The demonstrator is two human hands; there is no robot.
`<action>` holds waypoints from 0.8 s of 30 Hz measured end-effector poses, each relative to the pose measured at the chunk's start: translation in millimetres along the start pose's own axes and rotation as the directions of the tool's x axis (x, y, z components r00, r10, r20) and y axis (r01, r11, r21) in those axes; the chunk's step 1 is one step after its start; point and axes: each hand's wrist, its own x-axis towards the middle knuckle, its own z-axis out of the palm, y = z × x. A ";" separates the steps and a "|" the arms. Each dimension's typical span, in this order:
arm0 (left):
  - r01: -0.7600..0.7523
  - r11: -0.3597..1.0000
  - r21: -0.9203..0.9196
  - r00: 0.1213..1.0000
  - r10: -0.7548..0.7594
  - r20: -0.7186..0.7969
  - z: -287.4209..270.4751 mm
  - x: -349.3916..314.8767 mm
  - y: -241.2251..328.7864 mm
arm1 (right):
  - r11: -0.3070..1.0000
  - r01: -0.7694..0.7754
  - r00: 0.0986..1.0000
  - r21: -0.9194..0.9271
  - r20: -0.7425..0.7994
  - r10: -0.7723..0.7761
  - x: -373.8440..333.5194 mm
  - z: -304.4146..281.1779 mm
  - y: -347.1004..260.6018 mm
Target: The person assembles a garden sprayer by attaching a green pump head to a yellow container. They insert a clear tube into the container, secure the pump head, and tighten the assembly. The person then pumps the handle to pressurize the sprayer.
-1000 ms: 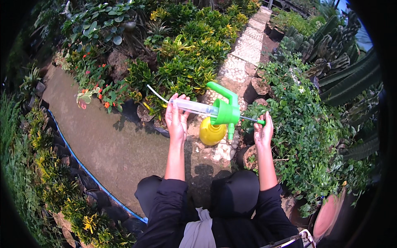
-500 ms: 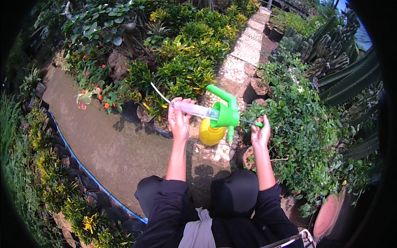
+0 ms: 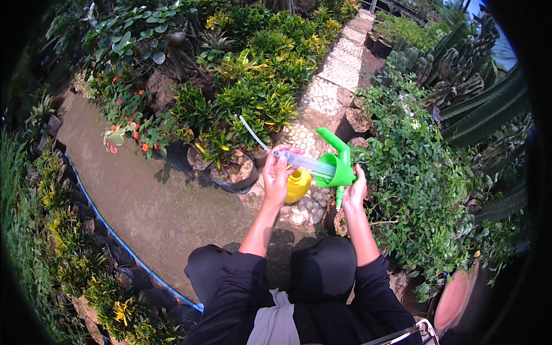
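A green pump sprayer head is held up sideways between my hands, above the path. Its translucent pump cylinder points left, and a thin whitish tube curves up from that end. My left hand is closed around the cylinder's left end, thumb on top. At the other side, my right hand grips the green plunger knob, which sits close against the head; the fingers partly hide it. Behind the cylinder a yellow sprayer bottle stands with its mouth uncovered.
Leafy yellow-green plants in dark pots border the far side. A bush and tall cacti rise on the right. A pebbled stepping path runs away from me. A blue hose lies along the left edge of the concrete.
My right hand has pushed the plunger in, so its dark rod no longer shows. The sprayer head and my left hand have shifted right, with the tube.
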 end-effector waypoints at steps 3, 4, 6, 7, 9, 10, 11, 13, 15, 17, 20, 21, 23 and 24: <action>-0.030 0.998 0.053 0.997 0.025 0.077 17.2 -3.4 7.4 | 0.995 -0.080 0.995 0.061 0.062 0.077 17.3 -16.3 5.2; -0.050 0.994 0.098 0.993 0.039 0.112 21.0 -5.4 10.4 | 0.989 -0.126 0.989 0.074 0.088 0.120 14.9 -14.3 3.3; -0.070 0.988 0.139 0.987 0.049 0.151 29.8 -9.2 15.6 | 0.982 -0.168 0.961 0.082 0.235 0.145 14.6 -13.8 2.5; -0.073 0.988 0.133 0.985 0.051 0.167 32.5 -9.1 17.8 | 0.982 -0.174 0.959 0.069 0.238 0.154 16.7 -16.1 2.0; -0.079 0.989 0.125 0.980 0.053 0.194 34.5 -9.4 20.8 | 0.981 -0.191 0.954 0.041 0.243 0.176 15.8 -16.5 0.4; -0.081 0.988 0.132 0.979 0.053 0.199 34.3 -9.9 21.3 | 0.979 -0.200 0.953 0.041 0.242 0.185 12.7 -14.4 0.0; -0.082 0.987 0.139 0.978 0.053 0.204 33.9 -10.1 21.6 | 0.977 -0.209 0.951 0.042 0.240 0.193 9.6 -12.3 -0.3; -0.088 0.985 0.150 0.975 0.055 0.216 33.7 -10.0 21.3 | 0.975 -0.218 0.949 0.043 0.243 0.202 7.4 -11.0 -1.9; -0.095 0.982 0.162 0.972 0.057 0.226 33.7 -10.4 20.3 | 0.973 -0.225 0.945 0.043 0.253 0.207 3.4 -7.7 -4.2; -0.114 0.976 0.186 0.967 0.066 0.245 33.0 -11.1 21.6 | 0.968 -0.242 0.941 0.066 0.261 0.217 -3.4 -2.6 -5.6; -0.122 0.973 0.197 0.963 0.068 0.260 41.7 -13.7 27.9 | 0.966 -0.250 0.927 0.062 0.303 0.221 -5.3 -3.2 -7.9; -0.122 0.973 0.198 0.963 0.067 0.262 44.3 -14.6 29.6 | 0.966 -0.251 0.921 0.055 0.322 0.221 -5.3 -3.9 -8.3; -0.273 0.901 0.336 0.926 0.151 0.346 44.2 -14.0 31.1 | 0.954 -0.296 0.900 0.049 0.350 0.261 -4.0 -3.8 -7.9; -0.345 0.852 0.393 0.901 0.184 0.392 45.2 -14.0 31.5 | 0.948 -0.315 0.890 0.046 0.361 0.278 -2.7 -5.4 -8.4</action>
